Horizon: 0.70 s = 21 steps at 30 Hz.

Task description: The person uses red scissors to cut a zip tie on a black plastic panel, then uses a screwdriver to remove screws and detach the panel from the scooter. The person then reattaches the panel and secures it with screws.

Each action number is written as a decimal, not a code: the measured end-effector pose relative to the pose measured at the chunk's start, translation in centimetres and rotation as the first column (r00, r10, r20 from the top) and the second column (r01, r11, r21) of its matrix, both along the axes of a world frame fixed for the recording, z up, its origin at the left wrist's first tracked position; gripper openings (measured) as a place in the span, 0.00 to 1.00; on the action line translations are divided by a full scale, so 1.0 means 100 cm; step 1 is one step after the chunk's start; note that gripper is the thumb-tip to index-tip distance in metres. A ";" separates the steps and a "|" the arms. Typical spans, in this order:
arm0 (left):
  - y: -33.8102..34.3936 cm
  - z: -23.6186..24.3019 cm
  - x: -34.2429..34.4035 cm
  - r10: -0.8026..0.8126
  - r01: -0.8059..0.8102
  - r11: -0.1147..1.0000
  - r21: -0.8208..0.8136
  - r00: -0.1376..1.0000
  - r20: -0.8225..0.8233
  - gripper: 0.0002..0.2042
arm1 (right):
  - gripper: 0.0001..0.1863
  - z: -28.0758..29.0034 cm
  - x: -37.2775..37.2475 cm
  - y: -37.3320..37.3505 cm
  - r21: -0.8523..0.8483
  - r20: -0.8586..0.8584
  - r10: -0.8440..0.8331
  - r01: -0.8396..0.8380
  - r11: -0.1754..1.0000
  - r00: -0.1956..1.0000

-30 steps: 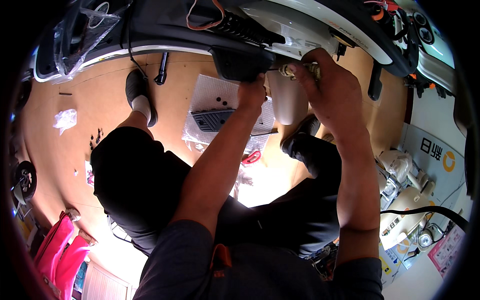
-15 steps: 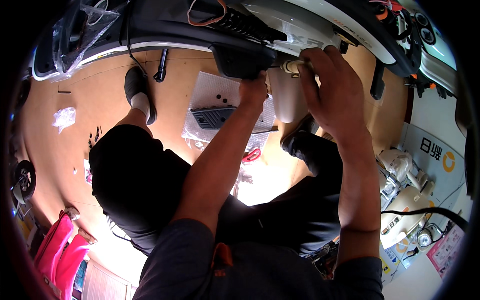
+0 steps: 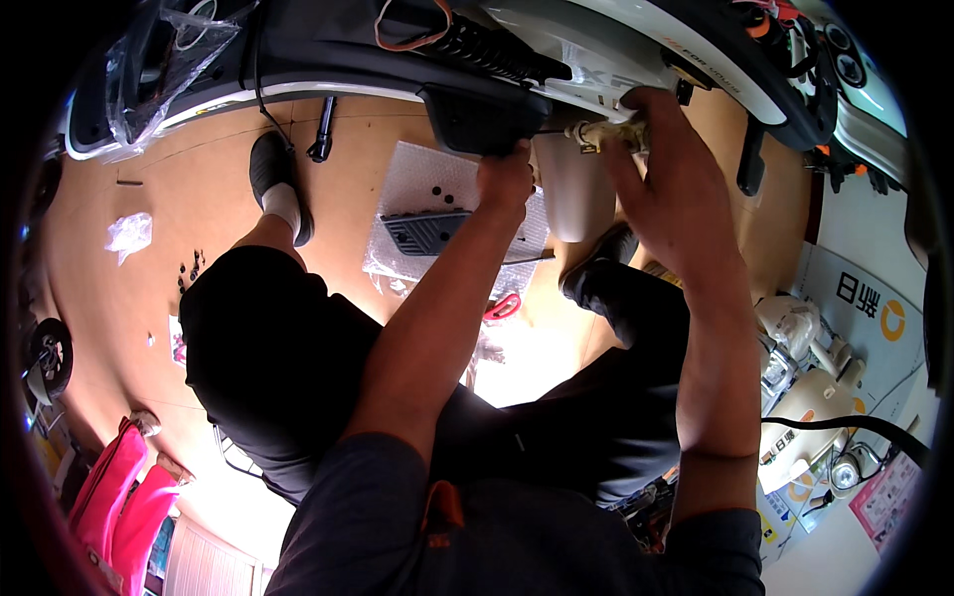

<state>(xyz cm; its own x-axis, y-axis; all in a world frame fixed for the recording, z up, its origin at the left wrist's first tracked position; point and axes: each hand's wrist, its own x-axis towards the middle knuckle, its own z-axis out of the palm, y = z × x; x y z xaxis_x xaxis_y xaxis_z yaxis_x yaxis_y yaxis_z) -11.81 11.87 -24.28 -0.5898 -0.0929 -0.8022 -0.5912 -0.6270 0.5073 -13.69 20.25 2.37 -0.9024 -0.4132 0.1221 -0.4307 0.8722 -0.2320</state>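
The right hand [image 3: 681, 194], its fingers looser half a second ago, now closes round the pale handle of a probable screwdriver [image 3: 593, 134], suggesting a fresh grip. The left hand [image 3: 505, 184], its hold partly hidden so I cannot tell, touches the black panel [image 3: 482, 121] beside the scooter [image 3: 596, 65].

There are two hands [image 3: 505, 185] [image 3: 680, 189], one pale-handled tool [image 3: 588, 134] and two black discs [image 3: 436, 191] [image 3: 448, 200].

Short sleeves [image 3: 358, 487], seemingly dark grey
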 end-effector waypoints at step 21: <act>0.001 -0.006 0.002 0.002 -0.012 0.993 -0.120 0.997 -0.081 0.14 | 0.16 0.001 0.006 0.003 0.077 -0.031 -0.013 0.015 0.997 0.999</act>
<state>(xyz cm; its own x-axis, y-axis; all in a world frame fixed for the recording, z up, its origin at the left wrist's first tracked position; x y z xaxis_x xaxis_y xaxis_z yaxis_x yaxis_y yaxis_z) -11.64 12.01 -24.84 -0.6508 -0.1899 -0.7351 -0.5413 -0.5628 0.6246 -13.11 20.53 2.42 -0.9046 -0.4098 0.1173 -0.4241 0.8930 -0.1506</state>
